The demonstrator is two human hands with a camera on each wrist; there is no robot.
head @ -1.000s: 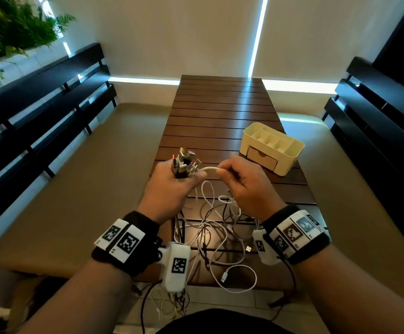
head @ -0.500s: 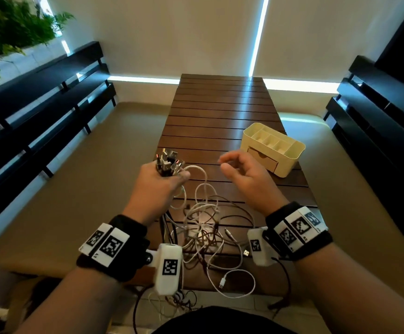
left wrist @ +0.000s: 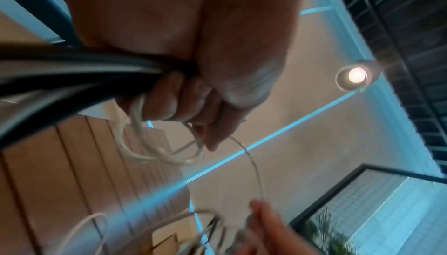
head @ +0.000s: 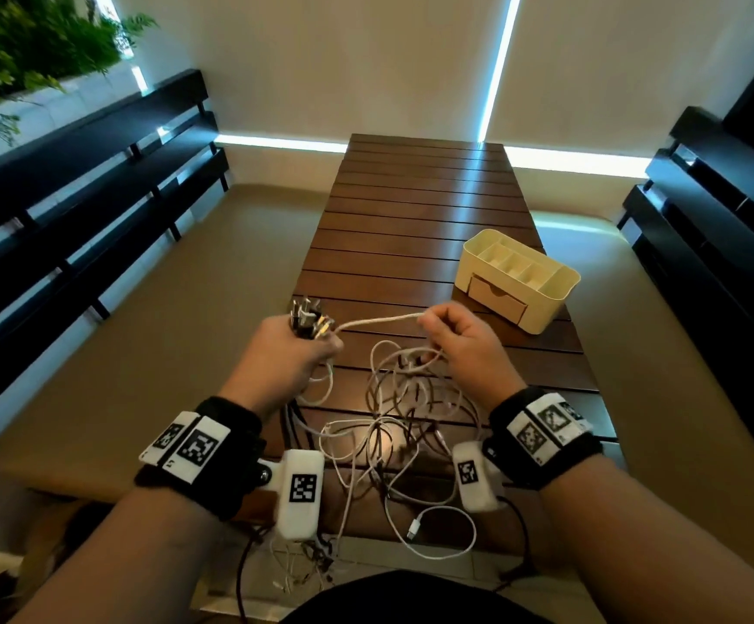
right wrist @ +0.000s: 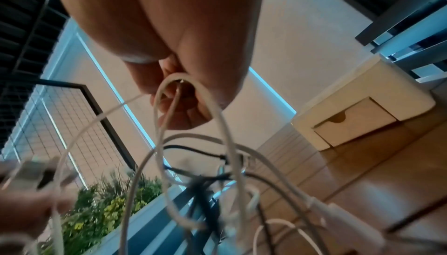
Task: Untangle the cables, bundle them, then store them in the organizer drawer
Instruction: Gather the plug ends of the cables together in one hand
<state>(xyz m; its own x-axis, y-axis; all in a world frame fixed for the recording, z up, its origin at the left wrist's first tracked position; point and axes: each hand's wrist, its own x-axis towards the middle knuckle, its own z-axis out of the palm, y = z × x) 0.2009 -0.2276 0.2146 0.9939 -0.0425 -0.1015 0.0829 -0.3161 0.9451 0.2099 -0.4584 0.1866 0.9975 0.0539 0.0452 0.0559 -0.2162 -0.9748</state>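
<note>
My left hand (head: 296, 353) grips a bunch of cable ends (head: 307, 318), with plugs sticking up above the fist; in the left wrist view black and white cords (left wrist: 92, 72) run through its curled fingers. My right hand (head: 451, 335) pinches a white cable (head: 379, 320) that stretches taut across to the left fist; the right wrist view shows this white cable (right wrist: 169, 94) looped under the fingers. Below both hands a tangle of white and dark cables (head: 402, 421) hangs onto the slatted wooden table (head: 424, 209). The cream organizer (head: 519, 277) with its drawer (head: 496, 299) shut stands at the right.
Dark slatted benches (head: 73, 209) flank the table on both sides, with tan cushions (head: 177, 335) between. A loose white plug end (head: 413, 529) lies by the table's near edge. More cords dangle below that edge. Green plants (head: 19, 42) grow at the upper left.
My right hand, empty half a second ago, now pinches a white cable and has drawn it taut to the right. The left fist with the plugs stays roughly where it was.
</note>
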